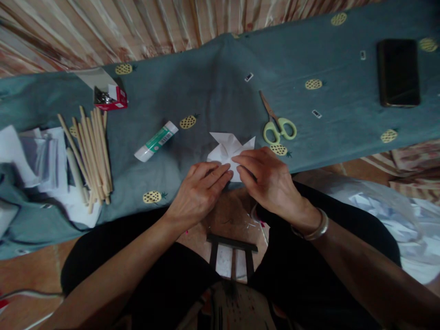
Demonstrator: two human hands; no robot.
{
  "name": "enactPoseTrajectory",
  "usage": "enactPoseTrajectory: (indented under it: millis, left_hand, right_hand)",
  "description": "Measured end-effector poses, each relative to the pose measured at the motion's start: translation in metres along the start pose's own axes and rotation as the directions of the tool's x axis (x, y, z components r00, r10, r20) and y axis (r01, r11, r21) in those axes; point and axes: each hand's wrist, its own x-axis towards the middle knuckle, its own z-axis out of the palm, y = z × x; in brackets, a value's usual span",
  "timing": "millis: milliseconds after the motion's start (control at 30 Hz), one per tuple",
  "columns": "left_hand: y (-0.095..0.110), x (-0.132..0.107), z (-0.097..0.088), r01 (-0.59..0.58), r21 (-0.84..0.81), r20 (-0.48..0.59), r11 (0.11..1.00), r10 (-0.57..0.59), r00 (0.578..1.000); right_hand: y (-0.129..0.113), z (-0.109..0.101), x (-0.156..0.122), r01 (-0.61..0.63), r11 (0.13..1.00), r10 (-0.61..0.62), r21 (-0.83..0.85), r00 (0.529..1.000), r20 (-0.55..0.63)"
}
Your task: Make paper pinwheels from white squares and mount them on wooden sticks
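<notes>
A white paper pinwheel (pixel 229 145) lies at the near edge of the table, its pointed blades folded toward the middle. My left hand (pixel 202 185) holds its lower left side, the fingers pressed together on the paper. From the right, my right hand (pixel 266 176) pinches the paper near its centre with bent fingers; a bangle circles that wrist. The undersides of the fingertips are hidden. Left of the pinwheel lies a glue stick (pixel 156 141) with a green label. Scissors (pixel 277 123) with light green handles rest to its upper right, blades pointing away.
At the left are a bundle of wooden sticks (pixel 91 153), white paper pieces (pixel 51 160) and an opened red box (pixel 117 98) of small metal pieces. A black phone (pixel 398 73) lies far right. Below right stands a clear plastic bag (pixel 388 215) of paper. A curtain (pixel 137 27) borders the cloth.
</notes>
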Motion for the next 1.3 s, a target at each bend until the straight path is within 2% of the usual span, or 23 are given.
enactPoseTrajectory:
  millis: [333, 700, 967, 1133, 1300]
  left_hand:
    - [0.001, 0.002, -0.001, -0.010, 0.013, -0.003, 1.000, 0.010, 1.000]
    - [0.001, 0.002, -0.002, 0.011, 0.028, 0.024, 1.000, -0.012, 1.000]
    - [0.001, 0.001, -0.007, 0.019, 0.018, -0.050, 1.000, -0.018, 0.999]
    - [-0.005, 0.002, -0.015, 0.049, 0.026, -0.133, 0.998, -0.045, 0.990]
    - [-0.013, 0.008, -0.019, 0.104, 0.048, -0.164, 0.993, -0.094, 0.982]
  right_hand:
    - [-0.007, -0.004, 0.005, 0.102, 0.974, -0.083, -0.204, 0.991, 0.101]
    - [-0.011, 0.003, 0.011, 0.089, 0.947, -0.048, -0.309, 0.990, 0.136]
    - [-0.013, 0.006, 0.016, 0.127, 0.914, -0.061, -0.386, 0.982, 0.179]
    - [-0.015, 0.007, 0.020, 0.156, 0.904, -0.087, -0.398, 0.979, 0.184]
    - [-0.012, 0.008, 0.019, 0.137, 0.921, -0.082, -0.365, 0.984, 0.161]
